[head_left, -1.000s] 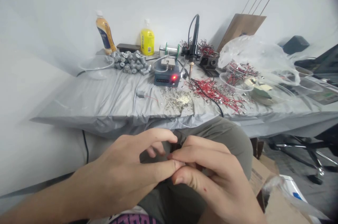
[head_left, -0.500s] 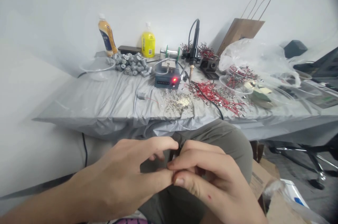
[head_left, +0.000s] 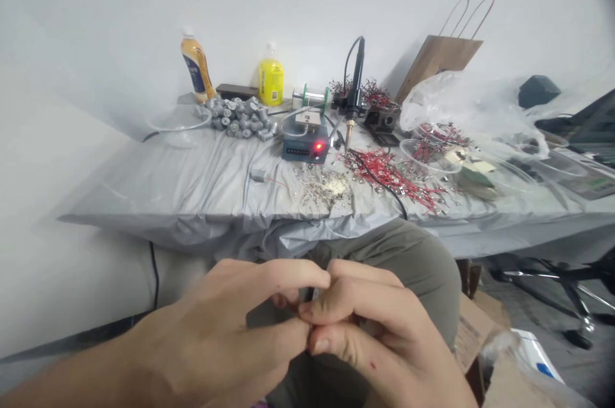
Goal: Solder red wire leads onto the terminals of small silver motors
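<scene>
Clearly, in the head view, two bare hands meet over the lap, before the bench (head_left: 144, 196). The left hand (head_left: 216, 325) has its thumb tip against the other's fingertips, with a gap behind its forefinger; the right hand (head_left: 389, 318) has thumb and forefinger drawn close together. Whether either pinches something I cannot tell; anything there is hidden between the fingertips. Nearest on the bench lie the loose metal bits (head_left: 327, 189).

A small piece held so could slip, I judge, and drop into the lap, since nothing lies under the fingers to catch it. A tug on the black cable (head_left: 380, 180) could drag the red wires (head_left: 391, 179) it crosses. The upright iron (head_left: 354, 94) could burn a reaching hand, if hot.

Counted: two hands, two bottles (head_left: 271, 82), one iron, one lit box (head_left: 305, 146), one lone grey cylinder (head_left: 260, 175). Metal bits, red wires and heaped cylinders (head_left: 237, 116) overlap too much to count.
</scene>
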Action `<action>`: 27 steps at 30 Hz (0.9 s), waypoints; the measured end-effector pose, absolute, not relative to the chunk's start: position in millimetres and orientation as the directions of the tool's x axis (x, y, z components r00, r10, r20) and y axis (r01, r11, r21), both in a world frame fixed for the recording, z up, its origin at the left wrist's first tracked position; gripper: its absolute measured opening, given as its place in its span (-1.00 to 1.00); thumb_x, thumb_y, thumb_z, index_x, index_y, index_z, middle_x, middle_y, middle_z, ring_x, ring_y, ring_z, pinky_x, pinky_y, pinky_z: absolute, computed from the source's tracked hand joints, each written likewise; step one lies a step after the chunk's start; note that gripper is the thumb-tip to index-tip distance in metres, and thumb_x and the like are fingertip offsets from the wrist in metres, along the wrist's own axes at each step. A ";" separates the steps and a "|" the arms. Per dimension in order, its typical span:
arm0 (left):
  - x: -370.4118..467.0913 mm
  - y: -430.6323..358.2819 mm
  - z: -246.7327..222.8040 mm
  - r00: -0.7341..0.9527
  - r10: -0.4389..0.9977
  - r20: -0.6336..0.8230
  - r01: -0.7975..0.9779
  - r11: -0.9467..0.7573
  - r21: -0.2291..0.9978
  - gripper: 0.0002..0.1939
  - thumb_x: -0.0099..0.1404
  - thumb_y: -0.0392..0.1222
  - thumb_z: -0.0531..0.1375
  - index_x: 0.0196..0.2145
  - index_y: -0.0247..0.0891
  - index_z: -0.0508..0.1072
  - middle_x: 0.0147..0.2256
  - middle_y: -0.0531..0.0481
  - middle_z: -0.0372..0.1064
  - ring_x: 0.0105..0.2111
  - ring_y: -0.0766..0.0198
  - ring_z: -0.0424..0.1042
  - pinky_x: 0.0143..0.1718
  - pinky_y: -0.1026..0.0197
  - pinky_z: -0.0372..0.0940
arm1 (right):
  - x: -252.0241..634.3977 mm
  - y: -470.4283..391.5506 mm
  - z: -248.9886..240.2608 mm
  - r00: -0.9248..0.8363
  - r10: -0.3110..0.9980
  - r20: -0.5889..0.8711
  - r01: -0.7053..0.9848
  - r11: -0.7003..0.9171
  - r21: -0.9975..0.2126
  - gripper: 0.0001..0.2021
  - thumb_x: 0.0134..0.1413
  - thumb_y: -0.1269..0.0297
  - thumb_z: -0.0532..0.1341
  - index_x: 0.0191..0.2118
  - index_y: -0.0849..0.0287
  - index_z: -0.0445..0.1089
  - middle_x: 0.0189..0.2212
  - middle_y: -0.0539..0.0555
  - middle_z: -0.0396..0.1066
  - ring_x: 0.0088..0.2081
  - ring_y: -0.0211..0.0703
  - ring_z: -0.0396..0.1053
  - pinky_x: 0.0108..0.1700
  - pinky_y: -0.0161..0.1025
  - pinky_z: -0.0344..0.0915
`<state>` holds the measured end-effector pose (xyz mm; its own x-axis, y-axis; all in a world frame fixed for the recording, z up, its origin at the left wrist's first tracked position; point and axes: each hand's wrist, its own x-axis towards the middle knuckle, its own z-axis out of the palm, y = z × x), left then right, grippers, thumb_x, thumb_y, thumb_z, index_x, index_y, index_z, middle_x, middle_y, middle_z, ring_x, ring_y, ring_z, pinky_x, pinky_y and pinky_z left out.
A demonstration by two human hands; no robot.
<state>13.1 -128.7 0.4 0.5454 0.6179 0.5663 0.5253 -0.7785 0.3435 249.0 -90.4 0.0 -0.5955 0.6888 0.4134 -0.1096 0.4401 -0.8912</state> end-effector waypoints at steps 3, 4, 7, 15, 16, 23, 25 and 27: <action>11.7 -126.8 0.3 0.566 0.569 0.596 0.499 -0.812 0.301 -0.66 0.46 -0.42 0.06 -0.01 -0.13 0.55 0.10 -0.02 0.52 -0.15 0.28 0.59 -0.11 0.25 0.53 | 248.1 -90.3 1.0 -0.579 0.686 0.440 -0.111 0.469 -0.876 -0.82 0.46 0.21 0.38 -0.21 0.18 0.61 -0.30 0.01 0.56 -0.25 -0.32 0.51 -0.18 -0.40 0.39; 11.8 -125.3 1.1 0.566 0.570 0.595 0.490 -0.813 0.313 -0.67 0.48 -0.43 0.08 -0.01 -0.14 0.56 0.14 -0.04 0.51 -0.13 0.29 0.60 -0.09 0.26 0.53 | 248.7 -90.2 2.1 -0.566 0.689 0.452 -0.091 0.493 -0.865 -0.85 0.47 0.22 0.38 -0.17 0.17 0.62 -0.31 0.00 0.55 -0.28 -0.34 0.49 -0.21 -0.42 0.38; 13.9 -121.1 3.7 0.491 0.651 0.580 0.496 -0.755 0.429 -0.64 0.50 -0.46 0.11 0.08 -0.16 0.58 0.12 -0.06 0.51 -0.16 0.35 0.62 -0.10 0.33 0.53 | 252.5 -91.7 7.5 -0.503 0.713 0.489 0.050 0.589 -0.807 -0.81 0.39 0.19 0.45 0.03 0.09 0.61 -0.28 -0.04 0.52 -0.29 -0.35 0.45 -0.24 -0.45 0.39; 21.9 -123.5 1.4 0.359 0.759 0.544 0.475 -0.650 0.594 -0.64 0.50 -0.48 0.15 0.04 -0.14 0.62 0.11 -0.04 0.53 -0.17 0.37 0.64 -0.08 0.36 0.58 | 249.7 -99.2 14.8 -0.478 0.689 0.545 0.305 0.712 -0.633 -0.84 0.38 0.27 0.44 -0.01 0.09 0.53 -0.16 0.02 0.56 -0.17 -0.23 0.55 -0.16 -0.37 0.50; 22.5 -124.4 1.2 0.351 0.756 0.553 0.465 -0.653 0.598 -0.64 0.50 -0.47 0.16 0.05 -0.13 0.62 0.11 -0.03 0.53 -0.16 0.37 0.64 -0.08 0.36 0.58 | 248.3 -99.0 13.8 -0.472 0.683 0.558 0.312 0.721 -0.618 -0.85 0.38 0.32 0.43 -0.02 0.10 0.51 -0.16 0.02 0.56 -0.16 -0.23 0.54 -0.15 -0.36 0.49; 22.6 -126.3 1.6 0.394 0.729 0.560 0.490 -0.682 0.543 -0.66 0.50 -0.47 0.12 0.01 -0.17 0.60 0.09 -0.05 0.52 -0.17 0.35 0.61 -0.05 0.33 0.56 | 249.9 -97.1 15.1 -0.516 0.661 0.545 0.326 0.740 -0.588 -0.96 0.46 0.37 0.33 -0.09 0.14 0.57 -0.24 0.02 0.56 -0.28 -0.26 0.47 -0.27 -0.29 0.44; 20.5 -126.3 0.8 0.430 0.722 0.541 0.519 -0.689 0.506 -0.69 0.50 -0.45 0.11 -0.01 -0.17 0.57 0.09 -0.07 0.51 -0.19 0.35 0.62 -0.09 0.31 0.54 | 252.7 -97.4 17.4 -0.529 0.659 0.535 0.323 0.739 -0.591 -0.92 0.46 0.40 0.31 -0.10 0.16 0.60 -0.27 0.03 0.56 -0.30 -0.25 0.46 -0.29 -0.27 0.42; 17.5 -126.3 -0.2 0.462 0.723 0.513 0.542 -0.688 0.482 -0.69 0.50 -0.45 0.10 -0.01 -0.15 0.56 0.12 -0.07 0.50 -0.18 0.36 0.62 -0.09 0.30 0.52 | 254.4 -98.0 19.4 -0.529 0.667 0.525 0.309 0.728 -0.612 -0.91 0.44 0.42 0.32 -0.13 0.17 0.61 -0.29 0.03 0.56 -0.31 -0.25 0.45 -0.30 -0.27 0.42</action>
<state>17.5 -126.3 -0.2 0.4621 0.7231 0.5134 0.5420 -0.6885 0.4819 254.4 -98.0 19.4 -0.5290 0.6667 0.5251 0.3091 0.7276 -0.6124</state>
